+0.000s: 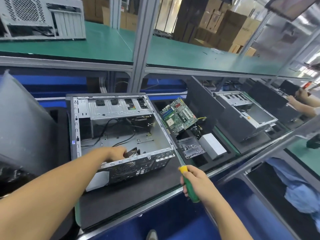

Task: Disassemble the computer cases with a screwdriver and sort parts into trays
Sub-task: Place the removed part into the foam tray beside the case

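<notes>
Motherboard, screw tray beside open case, right fingers gripping screwdriver, left fingers inside, grip unclear

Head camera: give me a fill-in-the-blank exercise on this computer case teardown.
1. The right hand grips a green screwdriver with a ____ cap.
2. The motherboard lies to the ____ of the case that the left hand reaches into.
3. The shelf above has a ____ surface.
Missing words: yellow; right; green.
</notes>
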`<state>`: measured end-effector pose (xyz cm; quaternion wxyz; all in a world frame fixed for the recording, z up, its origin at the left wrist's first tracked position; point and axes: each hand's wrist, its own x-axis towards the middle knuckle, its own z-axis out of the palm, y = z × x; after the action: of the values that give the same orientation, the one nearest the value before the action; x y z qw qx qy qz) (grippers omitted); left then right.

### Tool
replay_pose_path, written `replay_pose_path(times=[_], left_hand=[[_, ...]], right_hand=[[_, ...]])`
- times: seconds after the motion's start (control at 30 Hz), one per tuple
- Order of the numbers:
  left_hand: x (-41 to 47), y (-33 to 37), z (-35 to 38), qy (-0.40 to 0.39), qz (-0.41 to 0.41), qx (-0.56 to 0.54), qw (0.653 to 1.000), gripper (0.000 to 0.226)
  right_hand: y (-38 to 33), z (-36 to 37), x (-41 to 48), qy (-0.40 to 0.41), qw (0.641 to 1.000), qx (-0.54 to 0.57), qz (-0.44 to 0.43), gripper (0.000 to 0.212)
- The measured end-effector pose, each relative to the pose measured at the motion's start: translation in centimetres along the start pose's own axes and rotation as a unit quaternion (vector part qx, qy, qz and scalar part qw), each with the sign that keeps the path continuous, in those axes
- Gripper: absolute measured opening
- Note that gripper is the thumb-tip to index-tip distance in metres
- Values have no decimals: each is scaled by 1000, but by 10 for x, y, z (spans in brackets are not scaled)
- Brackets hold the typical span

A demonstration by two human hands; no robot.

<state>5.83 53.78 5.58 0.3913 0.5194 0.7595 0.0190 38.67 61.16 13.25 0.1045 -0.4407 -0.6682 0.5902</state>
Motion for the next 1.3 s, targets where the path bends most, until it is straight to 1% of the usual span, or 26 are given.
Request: replay_pose_path(times=[0.07, 0.13, 0.27, 0.3, 0.33, 0.4, 0.43, 0.5, 0.57, 0.6, 0.67, 0.73, 0.8, 0.83, 0.87, 0.93, 0.97, 1.03, 1.07, 1.1, 1.13, 1.17, 1.2, 1.23, 1.3], left_hand=[[1, -2, 3, 43, -5, 22, 999, 27], [-3, -5, 1, 100, 2, -6, 995, 23], [-28, -14, -20, 186, 15, -82, 979, 36], [-36, -16, -27, 216, 16, -111, 970, 37], [-44, -18, -35, 242, 17, -165, 956, 37], [-61, -20, -50, 282, 22, -290, 914, 34], [-69, -21, -57, 308, 20, -327, 893, 32], [-86, -22, -67, 365, 5, -318, 875, 29], [-97, -25, -70, 399, 1, -306, 864, 25], [-99, -26, -68, 405, 9, -310, 860, 25], [-104, -30, -64, 415, 12, -305, 857, 28], [-106, -33, -59, 429, 10, -298, 853, 29], [-110, -34, -61, 464, 4, -306, 831, 27], [-113, -32, -66, 485, 5, -328, 811, 27], [-117, -31, -73, 506, 10, -363, 782, 26], [-127, -26, -91, 555, 28, -431, 711, 22], [-133, -23, -101, 575, 39, -459, 676, 20], [-145, -15, -116, 596, 67, -522, 606, 17], [-150, -11, -120, 597, 77, -551, 578, 15], [-154, -7, -122, 594, 81, -574, 557, 12], [-156, -4, -123, 586, 80, -594, 546, 8], [-157, -1, -121, 574, 74, -609, 542, 6], [-157, 2, -117, 561, 63, -618, 547, 5], [-154, 4, -112, 549, 48, -617, 562, 5], [-144, 5, -99, 520, 11, -600, 608, 9]], right_hand=[[-6, 6, 1, -11, 1000, -19, -5, 30], [-13, 12, 5, -23, 999, -41, -14, 24], [-28, 24, 16, -47, 996, -68, -26, 13], [-33, 26, 21, -51, 996, -70, -29, 14], [-39, 28, 26, -54, 995, -73, -33, 17], [-54, 33, 38, -59, 994, -80, -48, 20], [-62, 35, 46, -60, 993, -86, -62, 19], [-76, 41, 63, -56, 985, -126, -106, 15], [-89, 48, 84, -43, 966, -199, -157, 10], [-95, 51, 96, -42, 950, -249, -182, 9], [-105, 58, 123, -65, 909, -354, -208, 15], [-107, 65, 148, -99, 879, -426, -187, 20], [-108, 74, 176, -147, 853, -480, -142, 25], [-107, 78, 188, -171, 844, -495, -115, 29], [-105, 83, 200, -193, 837, -504, -91, 34], [-99, 92, 217, -228, 819, -523, -64, 37], [-95, 97, 224, -244, 801, -543, -61, 38], [-84, 108, 234, -287, 754, -588, -59, 39], [-78, 113, 238, -313, 727, -609, -59, 42], [-72, 118, 241, -336, 699, -628, -62, 46], [-66, 122, 244, -354, 676, -643, -68, 48], [-62, 126, 247, -366, 659, -653, -74, 50], [-57, 129, 249, -373, 653, -655, -74, 50], [-53, 131, 251, -376, 654, -652, -73, 49], [-47, 134, 253, -377, 662, -644, -77, 41]])
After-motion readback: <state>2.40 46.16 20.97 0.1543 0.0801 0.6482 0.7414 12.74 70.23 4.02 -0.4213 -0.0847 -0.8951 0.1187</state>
